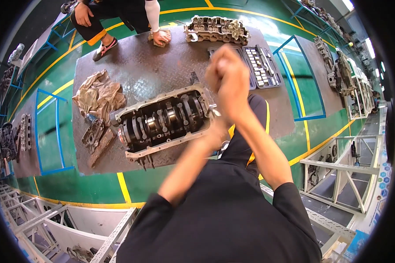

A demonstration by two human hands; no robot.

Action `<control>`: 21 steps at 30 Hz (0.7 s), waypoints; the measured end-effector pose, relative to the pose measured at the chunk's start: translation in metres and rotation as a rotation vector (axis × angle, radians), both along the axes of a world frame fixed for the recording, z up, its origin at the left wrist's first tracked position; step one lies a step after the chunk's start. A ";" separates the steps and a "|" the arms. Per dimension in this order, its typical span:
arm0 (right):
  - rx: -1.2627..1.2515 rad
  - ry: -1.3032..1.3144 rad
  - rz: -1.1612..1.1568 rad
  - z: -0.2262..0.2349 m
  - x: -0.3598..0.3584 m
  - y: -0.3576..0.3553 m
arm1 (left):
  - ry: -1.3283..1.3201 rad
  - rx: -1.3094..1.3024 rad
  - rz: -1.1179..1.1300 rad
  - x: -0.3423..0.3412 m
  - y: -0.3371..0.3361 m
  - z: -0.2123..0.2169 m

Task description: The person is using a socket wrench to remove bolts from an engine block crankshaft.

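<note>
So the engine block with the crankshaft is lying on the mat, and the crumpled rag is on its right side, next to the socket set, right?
Not quite. The engine block does lie on the mat, but the head view shows the crumpled rag on its left side. The socket set is on the far right, away from the rag.

I see my left hand (pixel 218 72) and right hand (pixel 233 90) clasped together, blurred, raised just above the right end of the grey metal engine block (pixel 162 120), which lies with its dark crankshaft (pixel 160 122) exposed on a brown checker-plate floor mat (pixel 136 65). To the left of the block lie a crumpled tan rag (pixel 98 94) and a small grey metal casting (pixel 92 136), while farther off sit a grey cylinder head (pixel 217 30) and an open blue socket set case (pixel 261 65). At the far edge another person crouches, one hand (pixel 161 37) pressing a cloth to the mat.
</note>
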State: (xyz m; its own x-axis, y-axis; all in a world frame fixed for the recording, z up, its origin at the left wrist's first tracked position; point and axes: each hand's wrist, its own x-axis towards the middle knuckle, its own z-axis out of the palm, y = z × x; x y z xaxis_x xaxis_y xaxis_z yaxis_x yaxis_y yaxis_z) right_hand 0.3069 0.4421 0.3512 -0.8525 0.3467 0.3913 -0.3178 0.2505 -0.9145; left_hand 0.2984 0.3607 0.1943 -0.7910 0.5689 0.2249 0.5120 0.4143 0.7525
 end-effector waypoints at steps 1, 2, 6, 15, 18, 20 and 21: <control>-0.109 0.013 0.157 0.005 0.010 -0.005 | -0.265 0.496 -0.120 0.028 0.020 0.018; -0.106 0.002 0.138 0.008 0.017 0.002 | -0.351 0.621 -0.173 0.039 0.031 0.027; -0.389 0.046 0.172 0.012 0.006 0.046 | -0.309 0.549 -0.155 -0.027 -0.029 0.037; -0.141 -0.054 0.245 0.019 0.014 0.013 | -0.305 0.566 -0.686 -0.057 0.086 0.003; -0.207 -0.076 0.180 0.015 0.040 0.025 | 0.433 0.536 -0.151 -0.068 0.070 0.082; -0.299 -0.110 0.143 0.020 0.037 0.036 | 0.604 0.397 0.061 -0.061 0.017 0.084; -0.228 -0.117 0.111 0.024 0.034 0.035 | 0.535 0.439 -0.015 -0.043 0.001 0.068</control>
State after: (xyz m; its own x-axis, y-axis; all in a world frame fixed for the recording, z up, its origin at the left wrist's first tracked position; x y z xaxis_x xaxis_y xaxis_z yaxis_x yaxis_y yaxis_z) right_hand 0.3405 0.4772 0.3748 -0.9249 0.3162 0.2109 -0.2210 0.0039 -0.9753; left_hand 0.2552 0.3613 0.2624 -0.4999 0.3460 0.7940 0.8628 0.1187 0.4915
